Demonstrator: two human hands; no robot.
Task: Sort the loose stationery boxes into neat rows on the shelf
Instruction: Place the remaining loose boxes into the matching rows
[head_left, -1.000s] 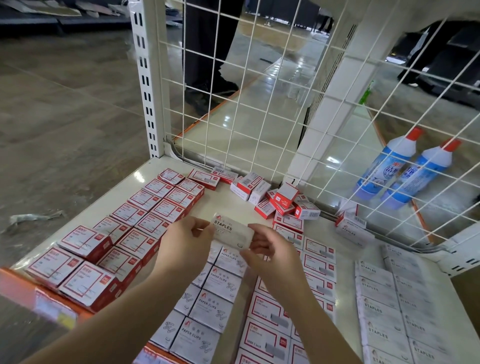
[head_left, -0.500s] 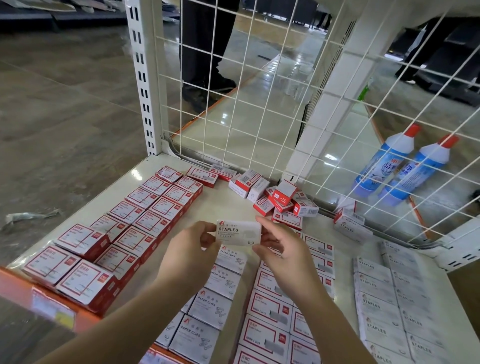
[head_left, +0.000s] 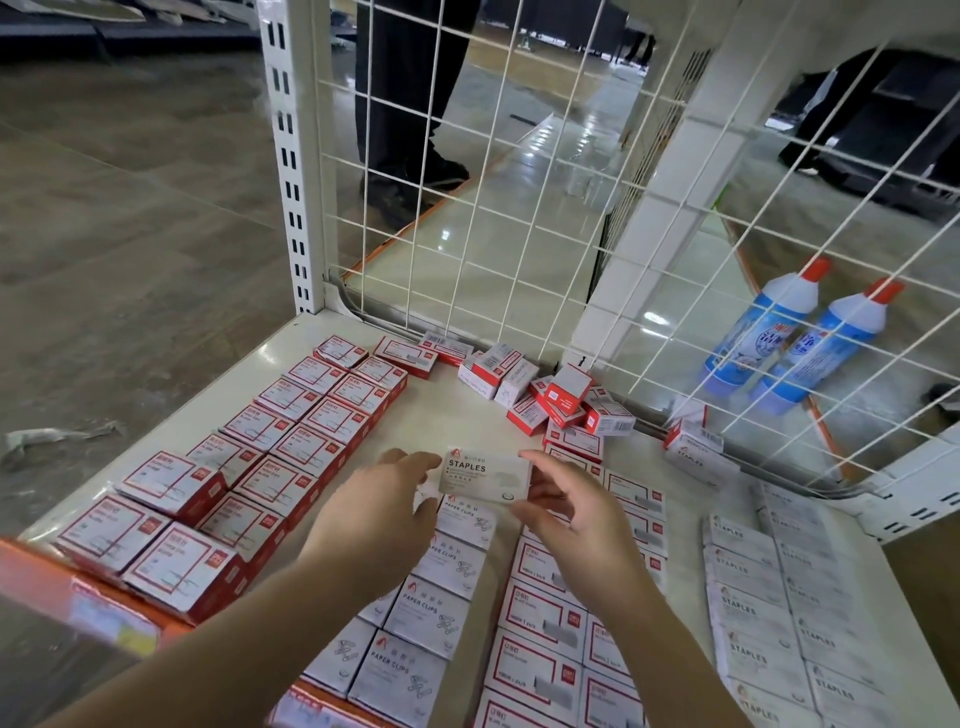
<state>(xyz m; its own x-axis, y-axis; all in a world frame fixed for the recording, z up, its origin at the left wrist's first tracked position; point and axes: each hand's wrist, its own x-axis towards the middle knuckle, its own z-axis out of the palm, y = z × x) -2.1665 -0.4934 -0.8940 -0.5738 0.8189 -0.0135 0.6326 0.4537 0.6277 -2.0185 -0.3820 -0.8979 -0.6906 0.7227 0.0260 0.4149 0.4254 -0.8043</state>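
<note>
Both hands hold one white STAPLES box (head_left: 485, 475) level above the middle of the white shelf (head_left: 447, 415). My left hand (head_left: 376, 512) pinches its left end, my right hand (head_left: 566, 512) its right end. Below it run rows of white PAPER CLIPS boxes (head_left: 426, 618). Red-and-white boxes (head_left: 291, 441) lie in two rows on the left, more red-framed boxes (head_left: 545, 623) in rows right of centre, and white STAPLES boxes (head_left: 779, 613) in rows at the right. A loose heap of small red-and-white boxes (head_left: 545, 395) lies at the back by the wire grid.
A white wire grid (head_left: 519, 208) closes the back of the shelf, with a slotted upright post (head_left: 288, 156) at its left. Two blue bottles (head_left: 789, 338) with red caps lie behind the grid. A person's dark legs (head_left: 410, 104) stand beyond it. An orange strip (head_left: 78, 587) edges the shelf front.
The STAPLES box has turned from tilted to level between my hands and sits a little higher and farther back over the shelf. The view has shifted slightly.
</note>
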